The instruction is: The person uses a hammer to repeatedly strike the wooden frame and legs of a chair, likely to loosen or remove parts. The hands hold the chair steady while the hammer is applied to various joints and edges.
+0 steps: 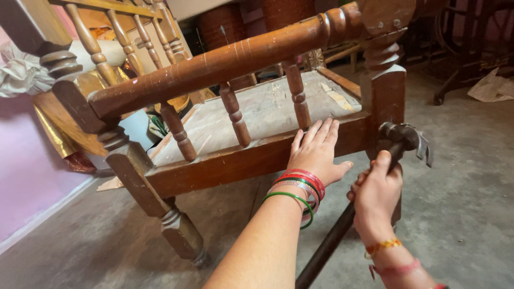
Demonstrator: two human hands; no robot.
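A brown wooden chair frame with turned spindles and a worn seat board lies tipped over on the concrete floor. My left hand rests flat, fingers apart, on the lower rail of the frame, with several coloured bangles on the wrist. My right hand grips the dark handle of a claw hammer. The metal head of the hammer sits against the square corner post of the frame.
A pink wall runs along the left. Crumpled cloth and gold foil lie behind the frame. Dark furniture legs and crumpled paper stand at the back right. Grey concrete floor spreads to the right.
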